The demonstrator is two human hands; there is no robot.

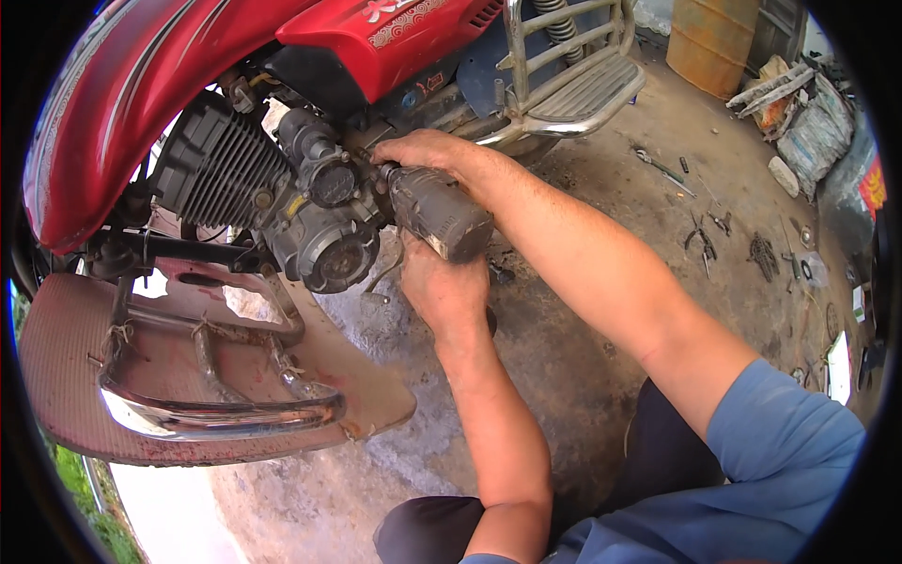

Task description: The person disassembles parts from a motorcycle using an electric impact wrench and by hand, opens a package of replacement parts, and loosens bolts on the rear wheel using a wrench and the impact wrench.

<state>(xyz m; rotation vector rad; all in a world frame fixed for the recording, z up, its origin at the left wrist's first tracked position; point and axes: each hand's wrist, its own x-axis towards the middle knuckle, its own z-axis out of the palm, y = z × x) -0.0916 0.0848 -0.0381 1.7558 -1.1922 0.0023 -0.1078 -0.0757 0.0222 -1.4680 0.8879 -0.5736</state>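
A dark grey impact wrench points its nose at the side of the motorcycle engine. My left hand is wrapped round the wrench from below, where its grip is mostly hidden. Over the front end of the tool lies my right hand, its fingers bent round by the nose, close against the engine. What the nose meets there is hidden behind the tool and my fingers. A foot lever sticks out below the engine's round cover.
The red motorcycle's chromed guard bar and footboard stand at left. A chromed side step juts out at the back. Pliers, a chain and other tools lie on the floor at right, near a rusty drum and sacks.
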